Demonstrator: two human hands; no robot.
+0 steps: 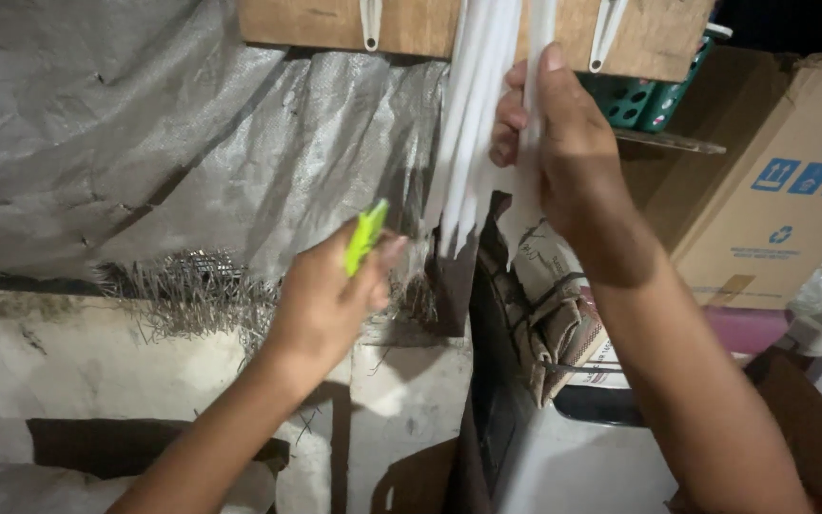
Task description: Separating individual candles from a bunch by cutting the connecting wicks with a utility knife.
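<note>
Right hand (563, 152) is closed round a bunch of long white plastic strips (473, 124) hanging from a wooden board (430, 24) up top. Left hand (330, 295) pinches a small lime-green plastic tool (365, 236) just below-left of strip ends. Risk: tool slips w/ loose grip, nicks fingers; strips slide & splay.

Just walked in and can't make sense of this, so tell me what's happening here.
A person's right hand grips a bunch of long white tapered strips hanging from a wooden board. The left hand holds a small lime-green plastic tool just below the strips' ends. A grey tarpaulin hangs behind; a cardboard box stands at right.
</note>
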